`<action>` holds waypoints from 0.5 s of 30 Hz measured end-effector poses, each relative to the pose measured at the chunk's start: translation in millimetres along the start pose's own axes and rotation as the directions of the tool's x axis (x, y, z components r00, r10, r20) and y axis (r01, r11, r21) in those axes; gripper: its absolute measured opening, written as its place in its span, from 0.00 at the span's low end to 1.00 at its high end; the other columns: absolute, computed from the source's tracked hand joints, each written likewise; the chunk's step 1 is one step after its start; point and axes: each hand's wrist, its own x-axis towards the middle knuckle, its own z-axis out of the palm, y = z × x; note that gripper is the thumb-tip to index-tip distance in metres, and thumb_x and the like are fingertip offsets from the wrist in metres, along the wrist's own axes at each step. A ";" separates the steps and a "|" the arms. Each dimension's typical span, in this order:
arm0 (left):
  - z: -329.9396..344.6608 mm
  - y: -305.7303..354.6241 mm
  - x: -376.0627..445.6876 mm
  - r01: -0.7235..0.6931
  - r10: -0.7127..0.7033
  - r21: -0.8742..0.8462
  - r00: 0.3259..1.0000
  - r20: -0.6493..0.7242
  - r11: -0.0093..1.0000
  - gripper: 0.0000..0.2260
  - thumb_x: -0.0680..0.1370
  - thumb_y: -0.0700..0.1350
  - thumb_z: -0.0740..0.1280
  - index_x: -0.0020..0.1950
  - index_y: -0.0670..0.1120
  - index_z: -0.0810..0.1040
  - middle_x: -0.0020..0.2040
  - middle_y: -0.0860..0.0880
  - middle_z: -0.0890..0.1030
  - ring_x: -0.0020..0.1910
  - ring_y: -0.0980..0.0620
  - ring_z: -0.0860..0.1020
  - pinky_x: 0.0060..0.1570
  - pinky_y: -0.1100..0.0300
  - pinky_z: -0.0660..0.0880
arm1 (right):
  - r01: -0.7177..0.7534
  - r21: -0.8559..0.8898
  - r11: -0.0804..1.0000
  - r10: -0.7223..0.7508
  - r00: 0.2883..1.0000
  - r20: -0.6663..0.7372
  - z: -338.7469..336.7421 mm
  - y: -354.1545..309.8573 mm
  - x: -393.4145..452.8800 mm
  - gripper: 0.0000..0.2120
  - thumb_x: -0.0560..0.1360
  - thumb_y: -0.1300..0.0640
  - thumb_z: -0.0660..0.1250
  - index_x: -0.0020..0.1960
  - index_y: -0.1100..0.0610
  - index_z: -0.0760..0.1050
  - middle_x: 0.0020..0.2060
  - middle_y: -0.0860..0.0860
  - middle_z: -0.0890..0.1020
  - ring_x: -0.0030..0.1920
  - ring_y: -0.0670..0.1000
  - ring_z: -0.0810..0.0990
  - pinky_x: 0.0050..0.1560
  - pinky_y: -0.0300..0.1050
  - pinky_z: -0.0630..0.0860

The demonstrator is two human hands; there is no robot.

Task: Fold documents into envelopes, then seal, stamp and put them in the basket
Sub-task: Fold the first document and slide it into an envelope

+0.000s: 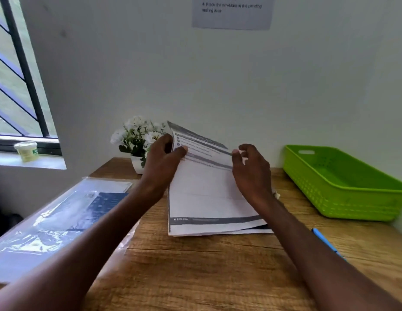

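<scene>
On the tabletop (pixel 195 277), the documents (pixel 209 198) lie in the middle, a plastic sleeve (pixel 49 221) to their left, the basket (pixel 343 182) to their right, a potted plant (pixel 137 140) behind.

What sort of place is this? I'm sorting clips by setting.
Probably a small office mailing desk: a wooden desk against a wall, printed papers held by both hands, a green basket for finished mail, and a notice mentioning a mailing area.
</scene>
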 end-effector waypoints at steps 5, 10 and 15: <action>-9.6 -3.4 -2.6 0.145 -0.098 -0.360 0.985 0.145 0.922 0.13 0.75 0.36 0.68 0.59 0.42 0.81 0.56 0.38 0.86 0.50 0.39 0.86 0.45 0.50 0.83 | -0.253 0.266 0.930 0.259 0.966 0.010 -9.3 6.8 10.7 0.14 0.83 0.47 0.63 0.58 0.55 0.80 0.58 0.55 0.84 0.59 0.57 0.81 0.58 0.47 0.75; -16.6 -15.5 2.5 0.223 -0.157 -0.372 0.967 0.199 0.901 0.14 0.76 0.44 0.72 0.61 0.44 0.84 0.58 0.37 0.86 0.53 0.36 0.86 0.50 0.44 0.83 | -0.568 0.678 0.467 0.461 0.811 0.361 -20.1 3.7 21.6 0.15 0.76 0.53 0.75 0.55 0.64 0.83 0.53 0.62 0.86 0.55 0.64 0.84 0.62 0.63 0.79; -17.7 -14.1 8.2 0.181 -0.166 -0.253 0.983 0.079 0.950 0.12 0.79 0.48 0.74 0.57 0.41 0.86 0.54 0.38 0.87 0.51 0.39 0.87 0.55 0.44 0.83 | -0.528 0.662 0.532 0.356 0.849 0.391 -20.9 9.0 23.1 0.17 0.70 0.58 0.80 0.56 0.63 0.84 0.52 0.63 0.86 0.57 0.68 0.83 0.62 0.68 0.78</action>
